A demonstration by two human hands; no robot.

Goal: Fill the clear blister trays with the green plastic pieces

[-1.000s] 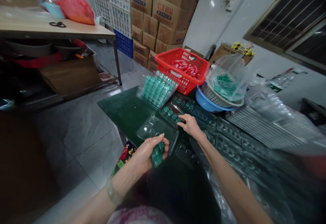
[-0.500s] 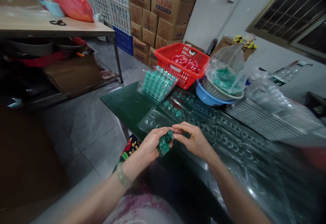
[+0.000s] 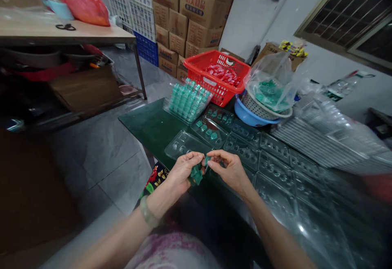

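My left hand (image 3: 183,172) is closed around several green pieces (image 3: 196,174) above the near edge of the dark green table (image 3: 143,122). Close beside it, my right hand (image 3: 228,169) pinches one green piece (image 3: 207,161) between thumb and fingers. Just beyond my hands lies a clear plastic tray (image 3: 183,144) with hollows. Behind it, another clear tray (image 3: 209,132) holds several green pieces in a row. More clear trays (image 3: 275,167) are laid out in rows to the right.
Filled green trays (image 3: 188,101) are stacked at the back left. Behind them stand a red basket (image 3: 218,77) of red-and-white pieces and a blue basin (image 3: 254,116) under a colander with a bag of green pieces. Stacked clear trays (image 3: 324,134) lie at right.
My fingertips have moved slightly apart, and a green piece now shows between my right thumb and fingers, separated from the bunch in my left hand.
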